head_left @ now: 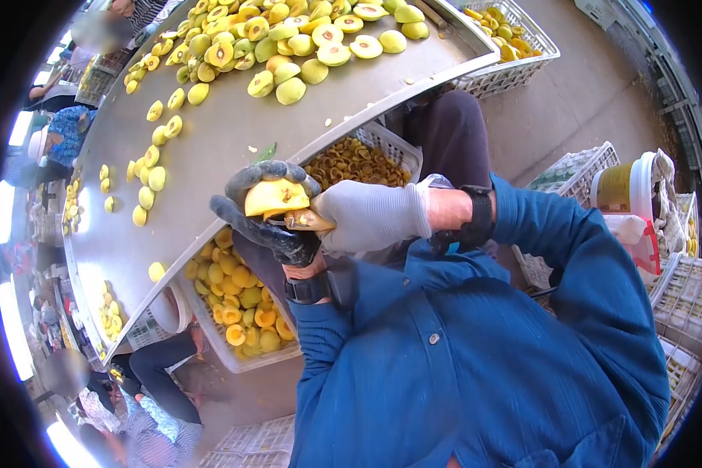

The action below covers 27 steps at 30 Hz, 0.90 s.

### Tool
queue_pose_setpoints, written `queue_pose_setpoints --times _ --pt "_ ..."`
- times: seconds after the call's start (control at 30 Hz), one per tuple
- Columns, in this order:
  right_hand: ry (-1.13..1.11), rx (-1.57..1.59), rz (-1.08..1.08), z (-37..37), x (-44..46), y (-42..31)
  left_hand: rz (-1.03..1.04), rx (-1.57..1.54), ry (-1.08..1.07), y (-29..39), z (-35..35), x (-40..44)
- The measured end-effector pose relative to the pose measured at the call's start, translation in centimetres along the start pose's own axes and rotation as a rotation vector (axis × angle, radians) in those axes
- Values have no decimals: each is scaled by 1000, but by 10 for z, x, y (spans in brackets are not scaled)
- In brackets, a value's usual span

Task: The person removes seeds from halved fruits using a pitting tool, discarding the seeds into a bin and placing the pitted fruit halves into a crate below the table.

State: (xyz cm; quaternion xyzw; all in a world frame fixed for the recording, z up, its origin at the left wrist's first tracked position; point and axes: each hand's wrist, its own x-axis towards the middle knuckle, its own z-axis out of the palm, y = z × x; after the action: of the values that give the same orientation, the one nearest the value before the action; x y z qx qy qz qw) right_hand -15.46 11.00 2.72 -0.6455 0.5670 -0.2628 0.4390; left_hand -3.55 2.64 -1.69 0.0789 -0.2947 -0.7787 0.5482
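My left hand (267, 209), in a dark glove, is wrapped round a yellow half fruit (275, 198) with its cut face up. My right hand (366, 214), in a pale grey glove, grips a small tool (310, 221) with a light wooden-looking handle. The tool's end is against the fruit's near edge. Both hands are close together over the metal table's edge. Below them, a crate (402, 148) holds many brown pieces, and another crate (242, 362) holds yellow fruit.
The metal table (210, 132) carries a large heap of halved fruit (288, 39) and scattered halves. A fruit crate (515, 74) stands beyond it. Bucket (616, 187) and stacked crates (682, 312) are at right. Several people sit along the left side.
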Motion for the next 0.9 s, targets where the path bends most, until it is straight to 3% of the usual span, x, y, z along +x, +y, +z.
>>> queue_pose_setpoints --times 0.1,0.17,0.3,0.47,0.53,0.6,0.7,0.77,0.8,0.87,0.9 --pt "149 -258 -71 11 7 10 17 92 42 -4 -10 1" --pt "255 -363 -75 28 19 32 -3 114 212 -9 -21 2" --pt "230 -428 -97 38 40 50 -36 219 464 -13 -44 0" --pt "262 -380 -111 49 56 97 7 612 440 -10 -72 -19" --pt "124 -547 172 56 61 160 31 794 417 -6 -82 -29" --pt "-41 -604 255 59 50 196 52 971 376 -3 -89 -37" --pt "-16 -508 337 52 48 165 40 1180 309 1 -112 -51" --pt "142 -438 218 53 45 161 -84 1093 283 7 -130 -59" --pt "207 -388 129 58 51 156 -29 1129 234 13 -138 -56" --pt "321 410 248 63 53 115 68 1123 169 20 -116 -38" --pt "267 567 279 55 52 95 107 1084 150 16 -98 -28"
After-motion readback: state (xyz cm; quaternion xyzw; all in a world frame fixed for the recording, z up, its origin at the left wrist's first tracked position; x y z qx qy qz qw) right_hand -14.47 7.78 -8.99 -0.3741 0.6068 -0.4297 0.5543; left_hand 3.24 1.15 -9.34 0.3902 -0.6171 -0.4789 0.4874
